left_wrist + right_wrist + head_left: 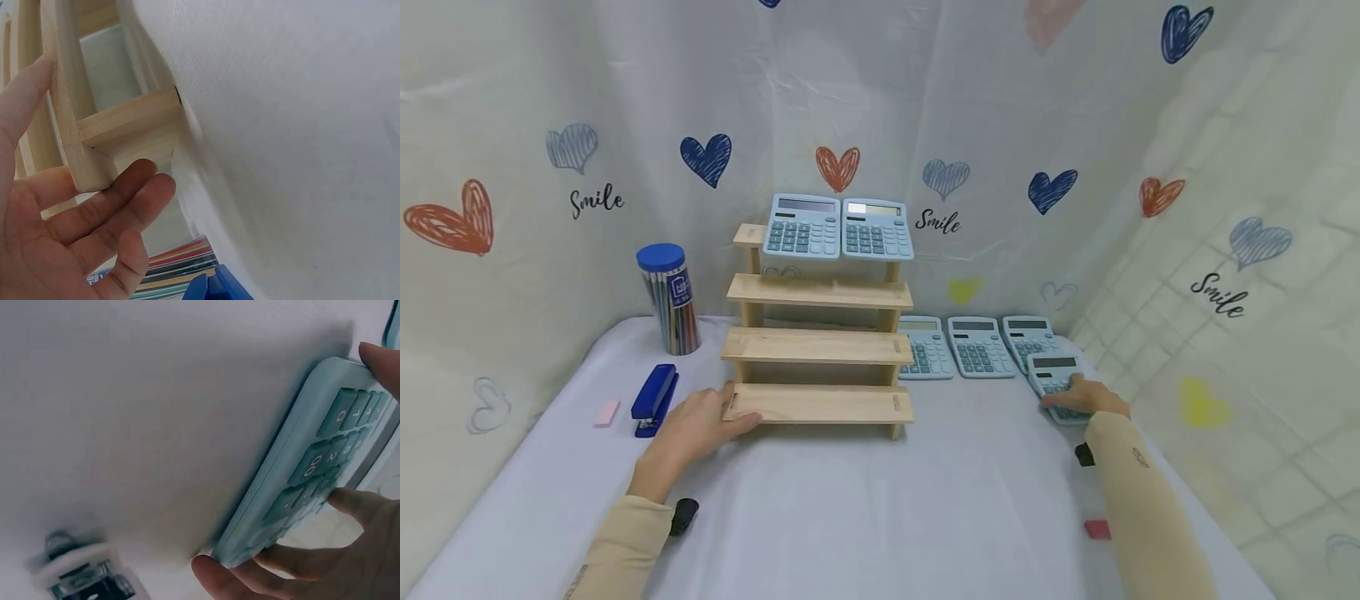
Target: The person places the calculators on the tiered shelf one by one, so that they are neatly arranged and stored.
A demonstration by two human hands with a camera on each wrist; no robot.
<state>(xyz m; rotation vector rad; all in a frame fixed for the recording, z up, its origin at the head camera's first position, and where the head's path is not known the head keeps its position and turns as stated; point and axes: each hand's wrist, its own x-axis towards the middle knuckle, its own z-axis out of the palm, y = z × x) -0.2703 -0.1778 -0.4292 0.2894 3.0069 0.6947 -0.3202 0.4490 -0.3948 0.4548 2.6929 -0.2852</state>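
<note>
My left hand (pixel 696 421) grips the left end of the lowest step of a four-tier wooden display shelf (pixel 820 403). In the left wrist view its thumb presses the front edge, and the index finger lies around the end of the board. At the right, my right hand (pixel 1088 395) holds a light blue calculator (pixel 1054 376) by its sides; in the right wrist view the calculator (pixel 294 469) is tilted close to the white cloth, with one fingertip touching its keypad. Two matching calculators (pixel 802 227) lean side by side on the top tier.
Behind the held calculator, three more calculators (pixel 979 347) stand in a row along the back. Left of the shelf are a blue-lidded pencil tub (pixel 672 300), a blue stapler (pixel 656 400) and a pink eraser (pixel 607 413). A red block (pixel 1097 529) lies by the right sleeve.
</note>
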